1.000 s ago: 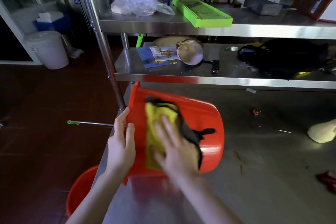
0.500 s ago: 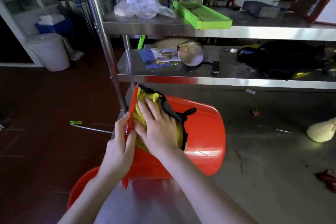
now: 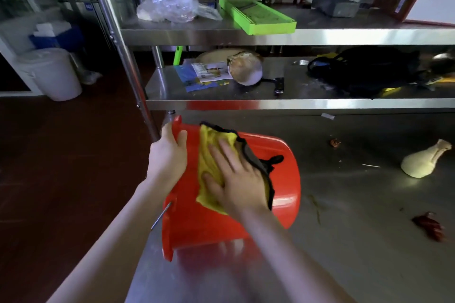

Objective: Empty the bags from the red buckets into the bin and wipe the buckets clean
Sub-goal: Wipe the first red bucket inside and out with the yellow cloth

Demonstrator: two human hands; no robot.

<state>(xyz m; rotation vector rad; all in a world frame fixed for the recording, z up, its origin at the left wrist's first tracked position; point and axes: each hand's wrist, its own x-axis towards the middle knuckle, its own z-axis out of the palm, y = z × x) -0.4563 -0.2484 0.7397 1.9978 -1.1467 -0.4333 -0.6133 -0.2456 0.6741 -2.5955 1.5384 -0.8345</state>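
Note:
A red bucket [image 3: 278, 174] lies on its side on the steel table [image 3: 357, 241], its rim pointing left. My left hand [image 3: 168, 155] grips the rim at the top left, fingers curled over the edge. A yellow cloth with a dark border [image 3: 209, 155] is spread over the bucket's outer wall. My right hand [image 3: 236, 179] presses flat on the cloth with straight, spread fingers. The bucket's wire handle [image 3: 161, 215] hangs at the lower left of the rim.
A shelf rack [image 3: 270, 103] stands right behind the bucket, its post [image 3: 125, 56] at the left. Scraps, a pale lump [image 3: 421, 162] and a red piece [image 3: 429, 226] lie on the table at the right. A white bin [image 3: 53, 74] stands far left on the floor.
My right hand slid the cloth from the rim toward the middle of the bucket's wall. My left hand shifted higher on the rim. The second red bucket on the floor is out of sight.

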